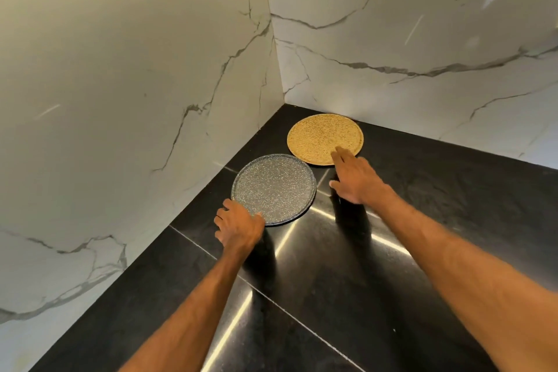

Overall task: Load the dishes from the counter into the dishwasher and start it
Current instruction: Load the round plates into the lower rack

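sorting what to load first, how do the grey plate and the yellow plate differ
The grey speckled plate lies nearer the person; the yellow speckled plate lies farther back. The left hand grips the grey plate's near rim; the right hand, fingers straight, reaches over the yellow plate's near edge. Both are round, speckled and flat on the black counter.

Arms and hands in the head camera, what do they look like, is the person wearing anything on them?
The left forearm and right forearm are bare as far as the frame shows, lightly haired, no sleeves. The left hand and right hand have no gloves; no watch, bracelet or ring is visible.
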Available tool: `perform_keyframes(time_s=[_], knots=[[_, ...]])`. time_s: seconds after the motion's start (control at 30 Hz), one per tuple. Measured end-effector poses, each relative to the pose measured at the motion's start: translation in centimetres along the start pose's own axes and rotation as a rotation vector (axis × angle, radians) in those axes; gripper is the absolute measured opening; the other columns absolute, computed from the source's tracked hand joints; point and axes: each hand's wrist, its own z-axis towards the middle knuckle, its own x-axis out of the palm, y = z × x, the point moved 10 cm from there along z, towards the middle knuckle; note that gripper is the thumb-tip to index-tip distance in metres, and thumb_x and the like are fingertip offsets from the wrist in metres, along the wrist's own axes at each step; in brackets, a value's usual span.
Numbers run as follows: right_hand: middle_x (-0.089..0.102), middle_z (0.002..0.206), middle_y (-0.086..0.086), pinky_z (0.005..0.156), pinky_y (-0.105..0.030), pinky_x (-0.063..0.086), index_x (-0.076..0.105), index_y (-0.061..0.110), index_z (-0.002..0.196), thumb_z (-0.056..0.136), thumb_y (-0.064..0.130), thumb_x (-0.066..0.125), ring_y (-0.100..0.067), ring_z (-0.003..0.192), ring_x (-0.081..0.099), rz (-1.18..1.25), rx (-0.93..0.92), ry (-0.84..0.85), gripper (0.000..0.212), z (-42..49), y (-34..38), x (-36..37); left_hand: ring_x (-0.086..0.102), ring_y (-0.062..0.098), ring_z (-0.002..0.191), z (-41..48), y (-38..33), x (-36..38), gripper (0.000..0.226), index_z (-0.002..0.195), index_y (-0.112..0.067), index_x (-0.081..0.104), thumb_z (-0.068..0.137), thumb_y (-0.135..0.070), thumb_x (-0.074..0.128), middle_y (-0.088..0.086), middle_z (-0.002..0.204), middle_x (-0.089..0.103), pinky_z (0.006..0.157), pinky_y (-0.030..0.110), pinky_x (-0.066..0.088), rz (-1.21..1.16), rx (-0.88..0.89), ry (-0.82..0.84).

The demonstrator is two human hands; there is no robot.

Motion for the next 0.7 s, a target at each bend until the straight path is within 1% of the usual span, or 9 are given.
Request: perform_keyframes(time_s=[0.07,0.13,0.23,0.33,0.5,0.53,0.6,0.63,0.7], knots=[[0.003,0.169,-0.011,0.124,-0.053,0.016,0.006,0.009,0.160,0.100,0.042,0.051,-0.028,0.155,0.007,-0.016,-0.008,0.068,0.082,2.2,0.2,1.1,0.044,0.040,0.130,0.1,0.4,-0.1,0.075,0.140,-0.002,0.033,0.084,-0.032,0.074,0.023,0.139,0.046,0.102,0.052,0.043,-0.024,-0.013,-0.002],[0.007,0.168,-0.012,0.122,-0.055,0.021,0.011,0.009,0.159,0.102,0.045,0.047,-0.029,0.154,0.012,-0.045,0.026,0.128,0.076,2.5,0.3,2.7,0.047,0.040,0.128,0.6,0.6,-0.2,0.075,0.141,-0.003,0.033,0.085,-0.029,0.075,0.023,0.138,0.046,0.100,0.050,0.046,-0.045,-0.004,0.014],[0.017,0.163,-0.016,0.114,-0.057,0.032,0.025,0.009,0.154,0.102,0.048,0.041,-0.033,0.148,0.026,-0.034,0.128,0.042,0.066,-0.3,0.0,3.5,0.052,0.041,0.120,1.3,0.8,0.0,0.071,0.142,-0.005,0.034,0.086,-0.024,0.073,0.022,0.137,0.043,0.094,0.047,0.050,-0.073,-0.010,0.052],[0.023,0.160,-0.012,0.116,-0.053,0.029,0.027,0.010,0.153,0.103,0.051,0.035,-0.028,0.147,0.026,-0.020,0.172,-0.001,0.065,-5.3,-0.2,4.1,0.058,0.041,0.114,1.6,0.7,0.0,0.070,0.141,-0.004,0.038,0.085,-0.022,0.076,0.022,0.137,0.042,0.085,0.043,0.052,-0.087,-0.041,0.074],[0.047,0.137,-0.011,0.104,-0.047,0.045,0.050,0.009,0.133,0.099,0.044,0.049,-0.029,0.125,0.049,0.006,0.164,-0.038,0.050,-6.9,-0.2,2.1,0.063,0.034,0.103,2.0,2.2,-0.5,0.065,0.130,-0.004,0.048,0.076,-0.014,0.082,0.018,0.126,0.055,0.073,0.038,0.054,-0.191,-0.155,0.056],[0.046,0.140,-0.013,0.108,-0.048,0.043,0.048,0.007,0.137,0.098,0.040,0.052,-0.030,0.129,0.047,0.040,0.136,-0.067,0.051,-5.6,0.1,1.2,0.064,0.032,0.098,2.0,2.7,-0.5,0.060,0.123,-0.003,0.051,0.073,-0.013,0.083,0.016,0.119,0.059,0.072,0.038,0.056,-0.237,-0.191,0.056],[0.028,0.160,-0.018,0.120,-0.049,0.029,0.032,0.004,0.151,0.097,0.037,0.055,-0.033,0.147,0.028,0.071,0.074,-0.065,0.067,-2.0,1.1,0.3,0.067,0.026,0.084,1.9,3.8,-0.5,0.046,0.107,-0.001,0.059,0.070,-0.009,0.084,0.013,0.101,0.066,0.069,0.036,0.059,-0.336,-0.271,0.067],[0.018,0.164,-0.018,0.122,-0.051,0.024,0.024,0.003,0.155,0.098,0.039,0.055,-0.034,0.152,0.019,0.078,0.062,-0.033,0.074,-0.3,1.3,0.5,0.068,0.023,0.078,2.1,4.3,-0.3,0.039,0.100,-0.001,0.061,0.068,-0.005,0.084,0.012,0.094,0.067,0.070,0.036,0.061,-0.387,-0.306,0.078],[0.012,0.166,-0.017,0.122,-0.052,0.023,0.022,0.003,0.155,0.099,0.043,0.052,-0.033,0.153,0.014,0.070,0.081,0.039,0.076,2.2,1.6,2.2,0.063,0.018,0.069,2.5,5.0,0.0,0.029,0.092,0.000,0.065,0.068,0.004,0.081,0.009,0.084,0.065,0.075,0.037,0.063,-0.493,-0.355,0.108]])
